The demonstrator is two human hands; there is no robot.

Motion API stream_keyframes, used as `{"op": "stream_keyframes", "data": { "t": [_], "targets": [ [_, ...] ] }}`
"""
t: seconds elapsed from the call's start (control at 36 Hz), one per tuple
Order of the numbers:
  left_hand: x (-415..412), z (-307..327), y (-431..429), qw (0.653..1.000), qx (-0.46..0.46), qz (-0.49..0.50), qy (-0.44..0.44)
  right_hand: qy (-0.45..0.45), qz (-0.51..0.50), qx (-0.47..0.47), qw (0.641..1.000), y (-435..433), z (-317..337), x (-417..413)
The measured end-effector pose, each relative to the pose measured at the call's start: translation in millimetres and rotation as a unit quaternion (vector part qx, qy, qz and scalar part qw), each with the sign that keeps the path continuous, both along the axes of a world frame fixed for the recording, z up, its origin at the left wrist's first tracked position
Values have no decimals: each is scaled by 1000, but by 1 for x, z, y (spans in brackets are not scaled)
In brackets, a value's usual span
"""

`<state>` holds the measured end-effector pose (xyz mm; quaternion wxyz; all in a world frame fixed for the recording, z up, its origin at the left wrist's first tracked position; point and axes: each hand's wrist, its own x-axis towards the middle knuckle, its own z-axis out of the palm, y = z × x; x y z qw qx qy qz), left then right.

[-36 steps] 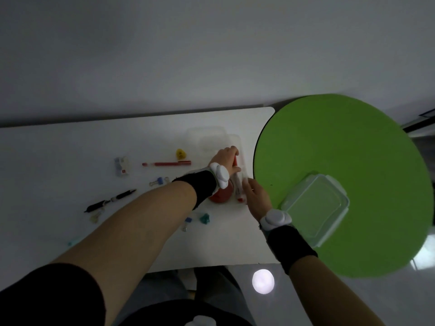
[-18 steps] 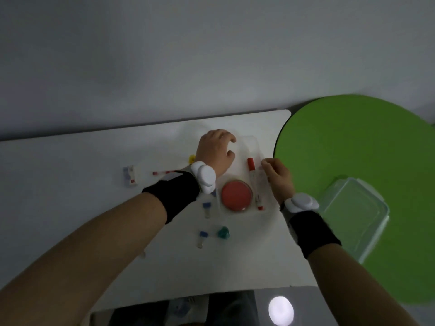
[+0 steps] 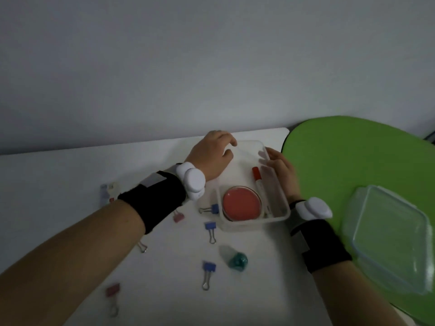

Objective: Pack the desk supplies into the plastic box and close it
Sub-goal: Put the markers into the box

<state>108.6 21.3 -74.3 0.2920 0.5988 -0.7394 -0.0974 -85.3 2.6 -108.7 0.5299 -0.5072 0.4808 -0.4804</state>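
Observation:
A clear plastic box (image 3: 256, 224) stands open on the white table (image 3: 164, 297). Inside lie a round red case (image 3: 241, 204) and a red-capped marker (image 3: 258, 182) along the right wall. My left hand (image 3: 209, 156) curls over the box's far left rim. Pressed against the right wall is my right hand (image 3: 281, 172), thumb on the rim. The clear lid (image 3: 388, 243) lies apart on the green round table (image 3: 341, 161). Loose on the white table are blue binder clips (image 3: 210, 229) (image 3: 207, 271), pink clips (image 3: 179, 217) (image 3: 112, 290) and a teal object (image 3: 237, 260).
Another blue clip (image 3: 213, 208) touches the box's left wall. Small pale items (image 3: 108, 191) lie left of my left wrist, partly hidden by the arm. A grey wall runs behind the table. The green table butts against the white table's right edge.
The view has moved closer and to the right. My left hand came out of the box to its far left rim, and my right hand slid up along the right wall.

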Motion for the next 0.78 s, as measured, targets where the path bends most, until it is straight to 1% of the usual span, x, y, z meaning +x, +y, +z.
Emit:
{"op": "stream_keyframes", "data": {
  "t": [0.03,0.06,0.11,0.14,0.19,0.22,0.25,0.28,0.31,0.33,0.36,0.39,0.5,0.58,0.64,0.78],
  "targets": [
    [0,-1,0,1000,-16,-2,-7,0,-12,-16,1000,1,-2,-2],
    [3,4,-2,1000,-7,-1,-4,-2,-13,-12,1000,-2,-2,-1],
    [6,4,9,999,-44,9,-2,12,-16,-41,999,4,-4,-2],
    [10,8,7,999,-50,18,-5,23,-22,-41,999,-2,-3,-2],
    [16,11,35,995,-82,48,-20,19,-11,-63,998,12,-4,-3],
    [21,10,37,995,-83,61,-15,31,-13,-62,998,5,-8,-6],
    [27,14,52,993,-85,78,-20,19,-20,-57,998,11,-5,-4],
    [28,5,57,992,-77,96,-10,15,-22,-46,999,9,-10,-9],
    [31,9,78,990,-80,118,-21,-4,-14,-43,999,19,-4,-10],
    [32,-1,85,989,-67,132,-16,-8,-13,-32,999,19,-9,-13],
    [36,0,96,987,-54,148,-31,-15,-9,-28,999,21,-5,-11],
    [40,-8,99,986,-38,159,-42,-4,-10,-24,1000,21,-6,-11],
    [48,-13,118,968,48,209,-128,-13,0,-29,999,27,0,-10],
    [51,-15,121,952,125,217,-175,-14,-3,-36,999,29,1,-9],
    [47,-14,121,947,139,222,-184,-19,0,-42,999,28,0,-8],
    [46,-12,115,949,126,199,-210,1,9,-55,998,24,-2,-7]
  ]
}}
